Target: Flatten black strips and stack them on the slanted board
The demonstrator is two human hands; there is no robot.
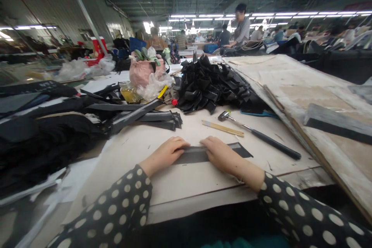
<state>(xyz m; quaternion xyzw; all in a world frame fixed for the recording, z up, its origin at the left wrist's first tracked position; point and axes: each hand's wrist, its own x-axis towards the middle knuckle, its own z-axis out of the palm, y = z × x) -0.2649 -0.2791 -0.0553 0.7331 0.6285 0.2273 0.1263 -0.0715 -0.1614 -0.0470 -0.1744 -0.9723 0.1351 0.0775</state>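
Observation:
A long dark strip of material (194,154) lies flat on the pale work board (162,186) in front of me. My left hand (165,154) rests on its left end with curled fingers pressed down. Over the strip's middle my right hand (221,155) presses with fingers together, and the strip's right end (241,150) sticks out beyond it. Both sleeves are black with white dots.
A hammer with a black handle (261,136) and a wooden stick (223,128) lie just beyond my hands. A heap of folded black pieces (212,84) sits behind, black strips (145,117) and dark fabric (43,131) to the left, a large board (305,97) at right. Other people work far back.

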